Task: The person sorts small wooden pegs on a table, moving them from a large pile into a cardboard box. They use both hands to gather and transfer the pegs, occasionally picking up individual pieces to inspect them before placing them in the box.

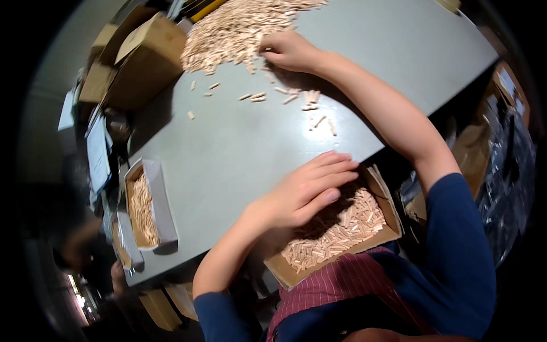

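At the far left edge of the grey table (228, 148), a narrow grey tray (161, 208) holds a layer of small pale wooden pegs (143, 210); it sits partly over the table's rim. Above it, at the table's upper left corner, brown cardboard boxes (145, 57) stand stacked beside one another, with papers or flat sheets (97, 154) hanging below them.

Further right, a large heap of loose wooden pegs (233, 31) covers the upper middle of the table, and a thin scatter of single pegs (285, 97) trails out from it across the bare grey surface.

Near the table's lower edge, the left hand (305, 191) lies palm down with its fingers straight and pressed together, pointing to the right. It hovers over, or rests on, the open cardboard box (393, 219), which is held just below the table edge against the person's striped apron (342, 279); I cannot tell whether the palm touches the contents. That box is filled with wooden pegs (347, 228) lying in a loose layer.

To the right, the right arm in a blue sleeve (461, 239) stretches far across the table. Its right hand (288, 51) rests at the heap's lower edge, fingers curled loosely down onto the pegs; whether it pinches any I cannot tell.
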Demonstrator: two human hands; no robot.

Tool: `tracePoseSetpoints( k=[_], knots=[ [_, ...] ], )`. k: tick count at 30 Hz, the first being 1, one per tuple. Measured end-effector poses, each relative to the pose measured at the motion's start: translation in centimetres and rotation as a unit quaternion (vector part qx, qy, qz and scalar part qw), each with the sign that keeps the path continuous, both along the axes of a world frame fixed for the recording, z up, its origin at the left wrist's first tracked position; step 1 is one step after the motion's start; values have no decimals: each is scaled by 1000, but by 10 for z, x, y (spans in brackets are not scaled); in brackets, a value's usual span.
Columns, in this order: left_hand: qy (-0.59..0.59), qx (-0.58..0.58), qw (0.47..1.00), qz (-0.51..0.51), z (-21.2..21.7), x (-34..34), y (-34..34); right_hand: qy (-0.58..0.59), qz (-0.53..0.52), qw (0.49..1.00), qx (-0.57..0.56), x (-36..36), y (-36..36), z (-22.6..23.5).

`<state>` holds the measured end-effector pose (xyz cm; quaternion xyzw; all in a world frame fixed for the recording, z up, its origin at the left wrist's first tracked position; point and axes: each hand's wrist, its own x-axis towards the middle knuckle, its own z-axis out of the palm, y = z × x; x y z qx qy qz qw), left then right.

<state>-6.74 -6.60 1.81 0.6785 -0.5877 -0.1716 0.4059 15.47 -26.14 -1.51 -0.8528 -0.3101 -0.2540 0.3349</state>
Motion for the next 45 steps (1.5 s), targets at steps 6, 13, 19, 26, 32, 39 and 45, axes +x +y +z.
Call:
tracePoseSetpoints(
  k=[6,13,19,26,32,39,45],
  knots=[
    [164,10,986,9,12,-31,31,126,175,891,400,-78,-38,89],
    [276,-87,893,344,12,-37,83,30,461,771,440,-276,-123,130],
    [-19,66,929,363,29,3,24,-10,516,764,387,-368,-140,114],
    [-356,257,892,106,16,20,-53,-12,546,744,386,-386,-145,110],
    [-359,292,854,237,-6,49,-39,-5,591,708,387,-384,-138,112],
    [-371,294,815,334,-12,62,6,11,638,668,382,-374,-121,121],
    [-350,242,778,462,-28,82,76,25,667,646,370,-367,-103,129]
  ],
)
